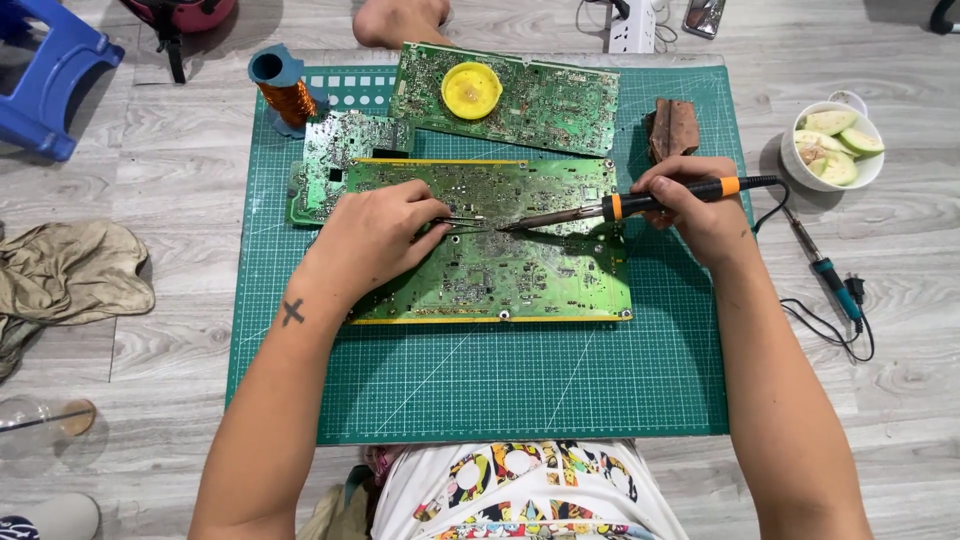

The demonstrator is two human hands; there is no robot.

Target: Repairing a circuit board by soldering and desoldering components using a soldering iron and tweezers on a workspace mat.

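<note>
My right hand [700, 212] is closed around the orange-and-black soldering iron [640, 203], its tip on the large green circuit board [520, 270] lying mid-mat on the green cutting mat [520, 390] on the floor. My left hand [375, 238] pinches thin metal tweezers [465, 224] meeting that tip.

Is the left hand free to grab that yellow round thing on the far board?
Probably not right away. The left hand is pinching tweezers on the near board. The yellow lid lies uncovered on the far board, with nothing blocking the way, so it looks reachable once the tweezers are put down.
</note>
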